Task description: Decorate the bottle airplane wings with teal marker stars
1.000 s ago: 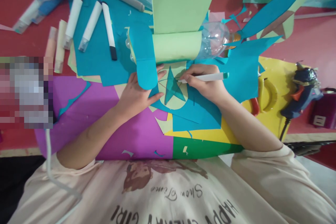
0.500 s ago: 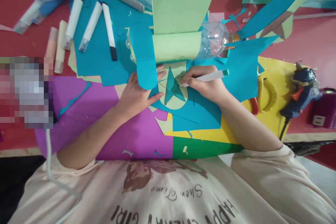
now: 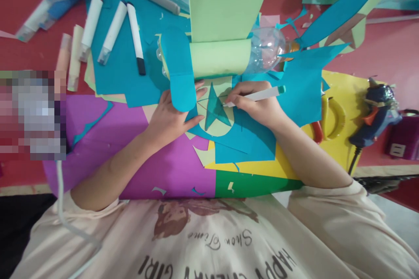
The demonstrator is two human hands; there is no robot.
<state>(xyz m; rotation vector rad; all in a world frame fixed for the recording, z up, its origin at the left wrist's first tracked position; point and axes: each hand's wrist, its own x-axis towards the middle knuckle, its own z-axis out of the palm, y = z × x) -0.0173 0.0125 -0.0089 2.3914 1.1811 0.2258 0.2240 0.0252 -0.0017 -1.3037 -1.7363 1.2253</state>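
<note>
My right hand (image 3: pixel 257 104) is closed on a white marker with a teal end (image 3: pixel 262 94), its tip touching a teal star (image 3: pixel 214 109) drawn on a pale green paper piece (image 3: pixel 219 128). My left hand (image 3: pixel 175 117) rests with fingers spread, pressing that green piece down from the left, partly under a curled teal paper strip (image 3: pixel 178 69). Both hands lie on overlapping sheets of teal paper (image 3: pixel 248 139), purple paper (image 3: pixel 157 161) and yellow paper (image 3: pixel 258 168).
Several markers and glue sticks (image 3: pixel 113 30) lie at the upper left on teal paper. A clear plastic bottle (image 3: pixel 266 48) wrapped in light green paper (image 3: pixel 218 56) sits just beyond my hands. Yellow-handled scissors (image 3: pixel 330 117) and a blue glue gun (image 3: pixel 376 113) lie to the right.
The marker's tip has shifted slightly down and left along the star's right edge. My left hand has stayed in place.
</note>
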